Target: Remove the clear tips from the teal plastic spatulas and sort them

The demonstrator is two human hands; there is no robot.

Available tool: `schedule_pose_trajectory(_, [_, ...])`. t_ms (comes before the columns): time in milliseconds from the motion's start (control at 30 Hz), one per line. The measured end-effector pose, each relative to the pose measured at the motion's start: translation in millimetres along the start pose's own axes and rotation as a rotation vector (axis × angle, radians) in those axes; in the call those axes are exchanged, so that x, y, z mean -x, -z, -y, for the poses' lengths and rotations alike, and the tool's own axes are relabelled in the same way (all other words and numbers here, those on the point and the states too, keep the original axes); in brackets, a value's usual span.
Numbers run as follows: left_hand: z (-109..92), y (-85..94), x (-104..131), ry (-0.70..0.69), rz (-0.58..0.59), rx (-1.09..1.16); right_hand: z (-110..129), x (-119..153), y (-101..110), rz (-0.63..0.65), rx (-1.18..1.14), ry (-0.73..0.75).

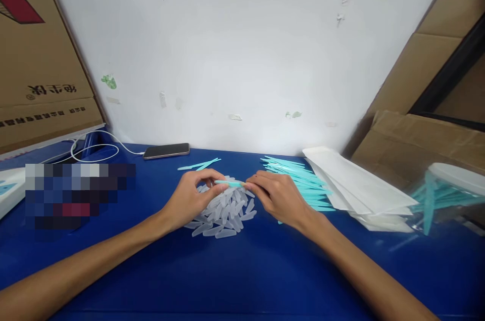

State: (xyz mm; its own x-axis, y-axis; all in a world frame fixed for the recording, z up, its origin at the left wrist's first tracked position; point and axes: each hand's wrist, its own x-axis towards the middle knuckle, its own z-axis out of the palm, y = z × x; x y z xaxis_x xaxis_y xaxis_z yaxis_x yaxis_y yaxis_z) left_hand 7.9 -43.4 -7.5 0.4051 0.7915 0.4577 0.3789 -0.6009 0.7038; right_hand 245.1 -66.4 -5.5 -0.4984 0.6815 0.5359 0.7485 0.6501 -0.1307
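Between my two hands is a small turquoise stick [234, 184], lying level above a heap of translucent pieces [226, 217]. My left hand [193, 194] pinches its left end between thumb and fingers. At its right end, my right hand [278, 194] has its thumb and fingers closed; the fingertips cover that end. Just beyond my right hand lies a pile of turquoise sticks [310, 184]. A few more turquoise sticks [200, 165] lie behind my left hand.
A phone [166, 150] with a white cable lies near the wall. White paper sleeves [359, 184] are on the right, beside a clear container [450, 189] of turquoise sticks. Cardboard boxes [41, 58] stand at both sides of the blue table [227, 280].
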Motion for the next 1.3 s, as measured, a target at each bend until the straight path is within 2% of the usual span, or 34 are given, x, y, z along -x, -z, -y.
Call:
schedule_pose_trajectory(233, [4.5,-2.4,3.4,-0.346,0.111,-0.304,-0.3,-0.3,-0.2,0.063,0.090,0.081])
schedule_pose_trajectory(333, [10.7,2.8,-3.1,-0.401,0.057,-0.457,-5.6,-3.2,9.8,0.033,0.190,0.028])
schedule_pose_trajectory(433, [22.5,16.0,-13.4,-0.325,-0.037,-0.608,-20.5,-5.0,25.9,-0.051,0.342,-0.164])
schedule_pose_trajectory(500, [32.0,25.8,-19.6,-0.241,-0.087,-0.680,-34.5,-4.1,35.9,-0.054,0.464,-0.292])
schedule_pose_trajectory(600, [44.8,35.5,-25.1,-0.088,-0.051,-0.795,-57.6,0.9,44.3,0.034,0.584,-0.396])
schedule_pose_trajectory(733, [54.8,37.6,-26.2,0.025,0.021,-0.890,-84.9,10.7,43.3,0.227,0.570,-0.430])
schedule_pose_trajectory(933, [58.0,37.5,-26.1,0.051,0.045,-0.971,-102.5,16.7,36.8,0.393,0.523,-0.506])
schedule_pose_trajectory(1200, [59.6,35.4,-25.5,0.041,0.082,-0.965,-103.2,15.9,34.7,0.396,0.492,-0.526])
schedule_pose_trajectory(1300, [61.8,33.2,-25.3,-0.073,0.107,-0.871,-103.0,15.6,34.8,0.389,0.502,-0.514])
